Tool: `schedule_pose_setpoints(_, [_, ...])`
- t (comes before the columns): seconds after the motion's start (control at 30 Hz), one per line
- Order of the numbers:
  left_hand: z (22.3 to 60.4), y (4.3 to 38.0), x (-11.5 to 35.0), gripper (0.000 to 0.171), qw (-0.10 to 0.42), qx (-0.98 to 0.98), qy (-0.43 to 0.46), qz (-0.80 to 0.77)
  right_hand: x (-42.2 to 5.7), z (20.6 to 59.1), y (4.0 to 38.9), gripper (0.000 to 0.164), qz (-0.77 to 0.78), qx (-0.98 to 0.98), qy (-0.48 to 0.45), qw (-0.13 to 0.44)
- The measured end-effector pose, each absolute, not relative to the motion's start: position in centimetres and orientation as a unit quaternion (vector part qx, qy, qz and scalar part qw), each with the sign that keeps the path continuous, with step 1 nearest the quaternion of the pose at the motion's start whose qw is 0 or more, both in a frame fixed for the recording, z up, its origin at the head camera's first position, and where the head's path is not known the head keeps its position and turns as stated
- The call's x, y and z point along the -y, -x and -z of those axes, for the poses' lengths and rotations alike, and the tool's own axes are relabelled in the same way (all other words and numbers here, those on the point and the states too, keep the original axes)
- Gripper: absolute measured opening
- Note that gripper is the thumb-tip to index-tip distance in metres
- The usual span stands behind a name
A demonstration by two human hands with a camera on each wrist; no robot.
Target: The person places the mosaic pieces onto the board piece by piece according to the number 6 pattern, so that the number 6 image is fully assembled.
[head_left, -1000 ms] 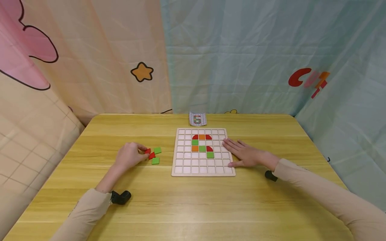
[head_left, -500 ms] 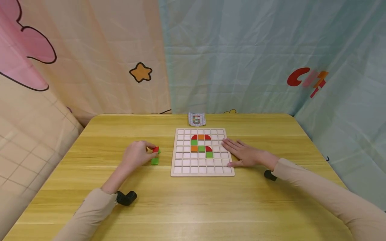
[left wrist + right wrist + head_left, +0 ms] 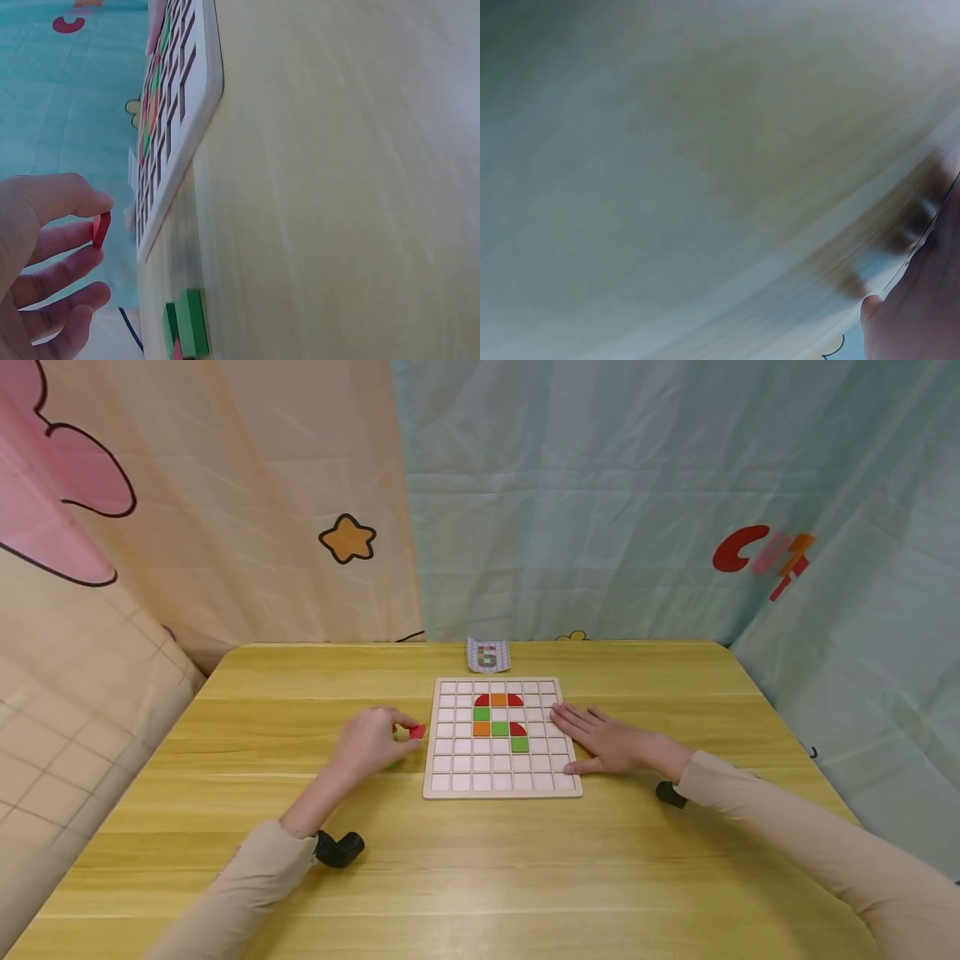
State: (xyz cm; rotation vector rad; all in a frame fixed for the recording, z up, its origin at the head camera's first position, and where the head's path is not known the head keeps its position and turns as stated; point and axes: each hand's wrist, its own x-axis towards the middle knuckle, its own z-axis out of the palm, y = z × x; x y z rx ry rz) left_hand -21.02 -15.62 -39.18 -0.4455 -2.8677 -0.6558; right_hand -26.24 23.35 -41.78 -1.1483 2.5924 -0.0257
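Note:
My left hand point(image 3: 366, 742) pinches a red tile point(image 3: 417, 732) with one rounded corner between thumb and fingertips, just left of the wooden grid board point(image 3: 461, 782). In the left wrist view that red tile point(image 3: 101, 229) is held up in the air, apart from the board. Green tiles point(image 3: 193, 322) and a bit of red lie on the table below it; in the head view the hand mostly hides them. Set in the board are red, orange point(image 3: 498, 700) and green tiles in a curved figure. My right hand point(image 3: 603, 742) rests flat, fingers spread, on the board's right edge.
Behind the board lies a small paper card point(image 3: 487, 655) printed with a coloured figure on a grid. The wooden table point(image 3: 480, 868) reaches back to printed curtains point(image 3: 600, 510). Each wrist carries a black camera mount point(image 3: 340, 849).
My left hand has picked up a red tile from the loose pieces and carried it right, close to the board's left edge. The right hand stays in place on the board.

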Motion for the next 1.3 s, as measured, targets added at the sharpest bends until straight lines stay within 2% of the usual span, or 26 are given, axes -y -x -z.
schedule_pose_setpoints(0.43, [38.6,21.6,12.2,0.026,0.068,0.956,0.171,0.228,-23.2,41.7,26.2,0.091,0.009,-0.903,0.404,0.148])
schedule_pose_setpoints(0.67, [38.7,21.7,10.5,0.026,0.076,0.953,0.179,0.230,-23.0,41.8,26.2,0.092,0.004,-0.903,0.404,0.149])
schedule_pose_setpoints(1.3, [39.4,22.2,6.5,0.027,0.029,0.943,0.204,0.262,-23.4,41.8,26.2,0.091,0.020,-0.903,0.405,0.144])
